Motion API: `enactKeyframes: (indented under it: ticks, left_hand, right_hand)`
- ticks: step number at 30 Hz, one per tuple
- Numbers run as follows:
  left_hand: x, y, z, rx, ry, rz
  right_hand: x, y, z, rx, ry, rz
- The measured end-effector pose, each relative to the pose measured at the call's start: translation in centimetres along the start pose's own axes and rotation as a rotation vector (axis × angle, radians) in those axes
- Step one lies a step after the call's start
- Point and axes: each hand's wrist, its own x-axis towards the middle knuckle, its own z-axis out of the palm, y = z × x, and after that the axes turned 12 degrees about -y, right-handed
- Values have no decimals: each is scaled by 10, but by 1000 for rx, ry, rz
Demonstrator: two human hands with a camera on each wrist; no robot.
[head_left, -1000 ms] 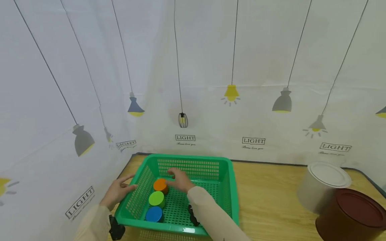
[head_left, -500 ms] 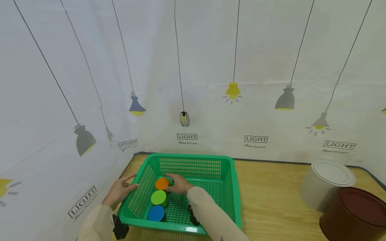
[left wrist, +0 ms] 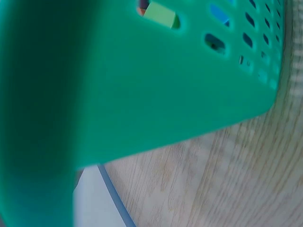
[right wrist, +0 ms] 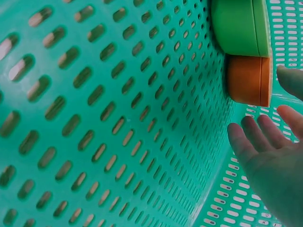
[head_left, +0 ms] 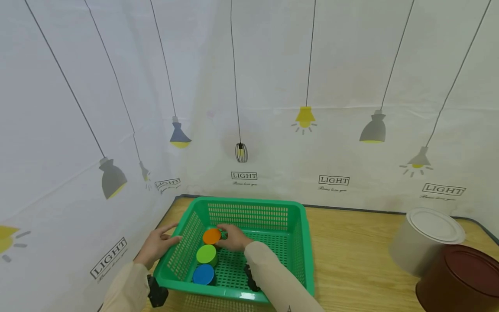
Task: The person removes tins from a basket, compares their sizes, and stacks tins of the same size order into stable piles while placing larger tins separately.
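A green slotted basket (head_left: 249, 202) stands on the wooden table (head_left: 351, 260). Along its left inner side sit an orange cylinder (head_left: 212, 236), a green cylinder (head_left: 206, 254) and a blue cylinder (head_left: 203, 274) in a row. My right hand (head_left: 232, 237) is inside the basket, right beside the orange cylinder, its fingers loose. In the right wrist view those fingers (right wrist: 258, 135) are spread next to the orange cylinder (right wrist: 247, 80), and the green cylinder (right wrist: 239, 26) is beside it. My left hand (head_left: 157, 245) rests with straight fingers on the basket's left outer wall (left wrist: 142, 94).
A white lidded can (head_left: 426, 240) and a dark red lidded can (head_left: 458, 279) stand at the table's right end. A white curtain printed with lamps closes off the back and the left side. Bare wood lies between the basket and the cans.
My right hand has sunk a little, from above the orange cylinder to right beside it. The left hand has stayed on the basket's side.
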Motion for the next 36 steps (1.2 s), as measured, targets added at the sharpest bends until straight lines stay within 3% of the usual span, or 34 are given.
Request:
enactKeyframes:
  ticks: [15, 26, 36]
  left_hand:
    - [0, 0, 0, 55, -6, 9]
    - [-1, 2, -1, 43, -10, 7]
    - [1, 0, 0, 33, 1, -8]
  right_hand:
    - [1, 0, -1, -26, 5, -15]
    - [4, -2, -1, -116, -7, -1]
    - [1, 1, -4, -96, -14, -6]
